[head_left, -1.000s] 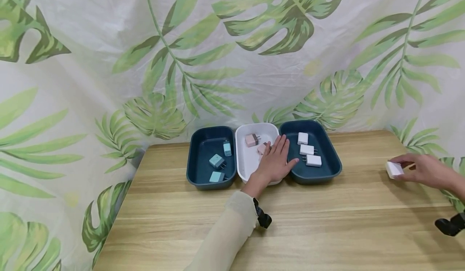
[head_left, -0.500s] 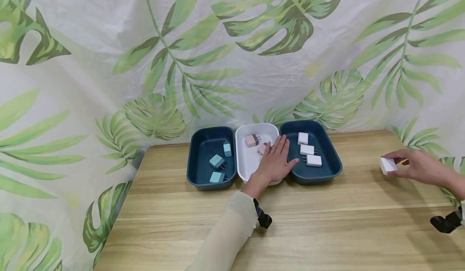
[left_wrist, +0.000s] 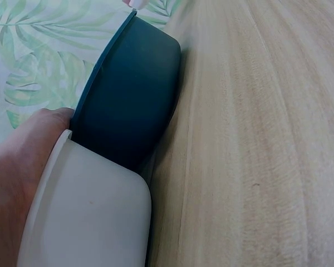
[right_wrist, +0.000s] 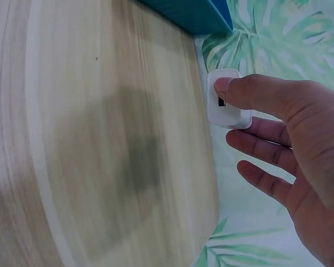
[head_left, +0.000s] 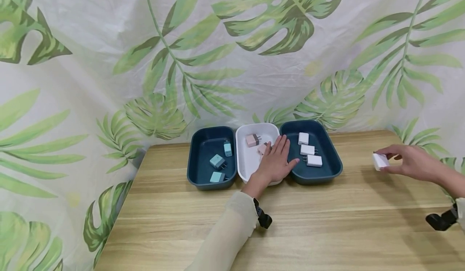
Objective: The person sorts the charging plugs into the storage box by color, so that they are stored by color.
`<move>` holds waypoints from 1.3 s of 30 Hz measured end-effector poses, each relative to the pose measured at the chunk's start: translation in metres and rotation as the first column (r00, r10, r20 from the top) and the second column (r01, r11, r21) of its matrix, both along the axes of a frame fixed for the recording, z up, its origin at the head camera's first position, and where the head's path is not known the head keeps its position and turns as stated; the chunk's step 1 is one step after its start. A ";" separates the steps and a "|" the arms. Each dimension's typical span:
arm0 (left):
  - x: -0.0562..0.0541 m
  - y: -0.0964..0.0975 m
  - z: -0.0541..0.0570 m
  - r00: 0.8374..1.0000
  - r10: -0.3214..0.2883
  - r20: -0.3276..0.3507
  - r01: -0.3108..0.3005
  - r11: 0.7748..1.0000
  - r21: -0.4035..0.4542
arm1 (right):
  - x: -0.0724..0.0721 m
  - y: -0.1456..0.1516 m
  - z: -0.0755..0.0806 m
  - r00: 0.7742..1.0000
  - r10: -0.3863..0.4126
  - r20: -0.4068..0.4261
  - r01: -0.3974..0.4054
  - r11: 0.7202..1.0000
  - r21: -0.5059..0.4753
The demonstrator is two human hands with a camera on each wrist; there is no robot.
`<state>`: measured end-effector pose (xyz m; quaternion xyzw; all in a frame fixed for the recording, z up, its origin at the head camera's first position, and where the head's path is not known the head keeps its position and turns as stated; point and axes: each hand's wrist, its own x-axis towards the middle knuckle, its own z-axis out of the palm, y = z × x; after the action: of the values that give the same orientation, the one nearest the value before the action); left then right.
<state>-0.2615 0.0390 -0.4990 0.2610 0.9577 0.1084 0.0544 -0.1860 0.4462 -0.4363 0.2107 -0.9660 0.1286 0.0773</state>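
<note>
My right hand [head_left: 414, 164] pinches a white charger plug [head_left: 380, 162] above the right part of the table. In the right wrist view the thumb presses the face of the white charger plug [right_wrist: 224, 114], beside its dark USB slot, and fingers lie behind it. My left hand [head_left: 275, 162] lies with straight fingers across the white tray [head_left: 247, 168] and the rim of the right dark blue tray [head_left: 336, 162]. Beneath it, a pink charger plug [head_left: 263, 148] is partly hidden; another pink charger plug [head_left: 251, 140] sits behind. Several white plugs [head_left: 307, 150] lie in the right blue tray.
A left dark blue tray [head_left: 192, 170] holds several teal charger plugs [head_left: 217, 161]. The three trays stand side by side at the back of the wooden table [head_left: 327, 230]. A leaf-patterned cloth [head_left: 218, 61] hangs right behind them.
My right hand has moved left with the white charger plug, closer to the right blue tray. My left hand and the trays have stayed in place.
</note>
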 end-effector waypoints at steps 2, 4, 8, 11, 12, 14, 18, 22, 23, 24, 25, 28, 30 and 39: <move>0.000 0.000 0.000 1.000 0.000 0.001 0.000 1.000 0.004 | -0.001 -0.004 0.003 1.000 -0.002 -0.003 0.002 1.000 0.000; 0.000 0.000 0.000 1.000 0.000 0.005 0.000 1.000 0.007 | -0.002 -0.008 0.006 1.000 0.000 -0.004 0.000 1.000 0.000; 0.001 0.000 0.001 1.000 -0.004 0.005 0.004 1.000 0.009 | -0.004 -0.013 0.010 1.000 0.023 -0.004 -0.023 1.000 -0.006; 0.001 -0.001 0.000 1.000 -0.007 -0.001 0.007 1.000 0.010 | -0.005 -0.016 0.014 0.999 0.041 -0.013 -0.041 0.999 -0.018; 0.001 -0.001 0.000 1.000 -0.007 -0.003 0.007 1.000 0.009 | -0.005 -0.018 0.015 0.999 0.045 -0.019 -0.045 0.999 -0.018; 0.000 -0.001 -0.001 1.000 -0.008 -0.002 0.008 1.000 0.012 | -0.006 -0.021 0.017 0.998 0.054 -0.021 -0.055 0.998 -0.015; 0.000 -0.001 -0.002 1.000 -0.010 -0.004 0.010 1.000 0.013 | -0.008 -0.028 0.022 0.997 0.074 -0.023 -0.074 0.997 -0.004; -0.001 -0.001 -0.002 1.000 -0.012 -0.013 0.012 1.000 0.008 | -0.010 -0.034 0.026 0.996 0.084 -0.024 -0.084 0.996 -0.004; -0.001 -0.002 -0.003 1.000 -0.013 -0.015 0.013 1.000 0.006 | -0.010 -0.035 0.027 0.996 0.087 -0.027 -0.087 0.996 -0.001; -0.001 -0.002 -0.003 1.000 -0.013 -0.016 0.013 1.000 0.005 | -0.011 -0.036 0.028 0.996 0.090 -0.029 -0.090 0.996 0.001; -0.001 -0.002 -0.003 1.000 -0.013 -0.017 0.013 1.000 0.004 | -0.011 -0.038 0.028 0.995 0.095 -0.030 -0.095 0.995 0.001; -0.001 -0.002 -0.002 1.000 -0.013 -0.019 0.013 1.000 0.002 | -0.013 -0.041 0.030 0.993 0.111 -0.034 -0.111 0.994 0.002; -0.001 -0.002 -0.002 1.000 -0.012 -0.022 0.012 1.000 -0.001 | -0.014 -0.043 0.030 0.991 0.125 -0.042 -0.125 0.992 -0.001; 0.003 -0.001 0.002 0.999 -0.003 -0.035 0.003 1.000 -0.015 | -0.019 -0.051 0.028 0.975 0.190 -0.117 -0.193 0.981 -0.010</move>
<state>-0.2587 0.0376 -0.4973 0.2638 0.9589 0.0967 0.0397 -0.2051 0.3956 -0.4087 0.3090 -0.9336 0.1334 0.1225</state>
